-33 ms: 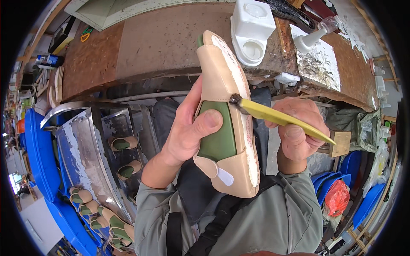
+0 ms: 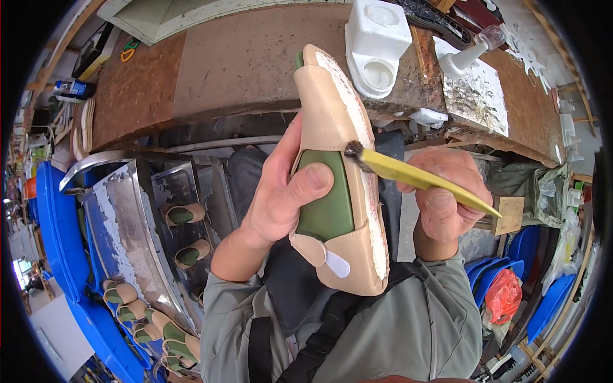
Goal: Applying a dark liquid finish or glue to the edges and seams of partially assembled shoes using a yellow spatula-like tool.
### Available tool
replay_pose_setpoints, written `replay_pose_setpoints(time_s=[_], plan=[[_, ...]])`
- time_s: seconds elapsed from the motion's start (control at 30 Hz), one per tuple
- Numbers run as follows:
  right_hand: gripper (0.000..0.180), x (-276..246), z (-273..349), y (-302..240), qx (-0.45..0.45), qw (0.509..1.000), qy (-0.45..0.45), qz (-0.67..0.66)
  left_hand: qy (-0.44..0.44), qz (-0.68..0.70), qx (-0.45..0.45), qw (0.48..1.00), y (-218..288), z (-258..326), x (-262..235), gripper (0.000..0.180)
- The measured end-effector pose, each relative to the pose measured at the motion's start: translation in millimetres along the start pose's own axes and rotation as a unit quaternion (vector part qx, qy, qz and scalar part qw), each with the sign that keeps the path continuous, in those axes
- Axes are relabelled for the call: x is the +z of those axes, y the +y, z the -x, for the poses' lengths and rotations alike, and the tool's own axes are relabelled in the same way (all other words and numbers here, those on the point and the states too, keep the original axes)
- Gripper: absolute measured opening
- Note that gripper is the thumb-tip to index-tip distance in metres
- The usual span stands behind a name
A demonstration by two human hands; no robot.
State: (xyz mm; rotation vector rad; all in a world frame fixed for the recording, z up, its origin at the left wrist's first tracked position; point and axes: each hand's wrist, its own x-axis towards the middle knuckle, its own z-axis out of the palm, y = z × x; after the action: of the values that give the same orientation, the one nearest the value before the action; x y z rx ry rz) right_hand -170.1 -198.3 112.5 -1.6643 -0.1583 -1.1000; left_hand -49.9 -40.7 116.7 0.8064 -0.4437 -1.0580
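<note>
On our side of the bench (image 2: pixel 255 57), our left hand (image 2: pixel 281 198) curls round a smooth beige-and-green shoe (image 2: pixel 325 115), thumb (image 2: pixel 315 177) on top; reddish marks (image 2: pixel 361 105) on its rough white edging (image 2: pixel 378 246) are unreadable. Our right hand (image 2: pixel 450 191) pinches a tapered yellow brush (image 2: pixel 408 171), dark bristles (image 2: pixel 353 150) at the shoe's side.

Wearing a plain grey-green top (image 2: pixel 383 329), softly creased, with sleeves (image 2: pixel 454 284) of the same cloth ending on the forearms (image 2: pixel 237 258). Crossed by black straps (image 2: pixel 260 351), one near-upright at the left, another wide and slanting up toward the right. Covered at the middle by dark cloth (image 2: pixel 286 284). Bare on left hand (image 2: pixel 278 201) and right hand (image 2: pixel 454 188)
</note>
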Motion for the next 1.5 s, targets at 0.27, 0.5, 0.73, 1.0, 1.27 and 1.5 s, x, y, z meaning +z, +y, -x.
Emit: replay_pose_setpoints(time_s=[0.27,0.5,0.73,1.0,1.27,1.5], plan=[[0.016,4.0,17.5,-17.0,0.003,1.0,-0.006,-0.003,0.004,0.0,0.026,1.0,0.3,10.9,-1.3,0.079],[0.018,0.3,33.3,-30.4,0.0,1.0,-0.019,-0.005,0.019,-0.01,0.039,0.999,0.0,17.1,-1.0,0.078],[0.018,-9.1,38.4,-40.0,0.017,0.999,-0.049,-0.013,0.02,-0.01,0.049,0.999,-2.6,16.6,-1.5,0.079],[0.017,-23.0,15.2,-32.8,0.072,0.995,-0.033,-0.062,0.02,-0.068,0.065,0.995,-2.3,14.6,-0.6,0.085],[0.017,-25.8,20.7,-27.5,0.052,0.993,-0.07,-0.084,0.039,-0.082,0.056,0.994,0.1,13.1,-1.0,0.085],[0.019,-28.7,15.7,-27.8,0.056,0.993,-0.066,-0.085,0.04,-0.085,0.055,0.994,-3.0,14.6,2.2,0.09]])
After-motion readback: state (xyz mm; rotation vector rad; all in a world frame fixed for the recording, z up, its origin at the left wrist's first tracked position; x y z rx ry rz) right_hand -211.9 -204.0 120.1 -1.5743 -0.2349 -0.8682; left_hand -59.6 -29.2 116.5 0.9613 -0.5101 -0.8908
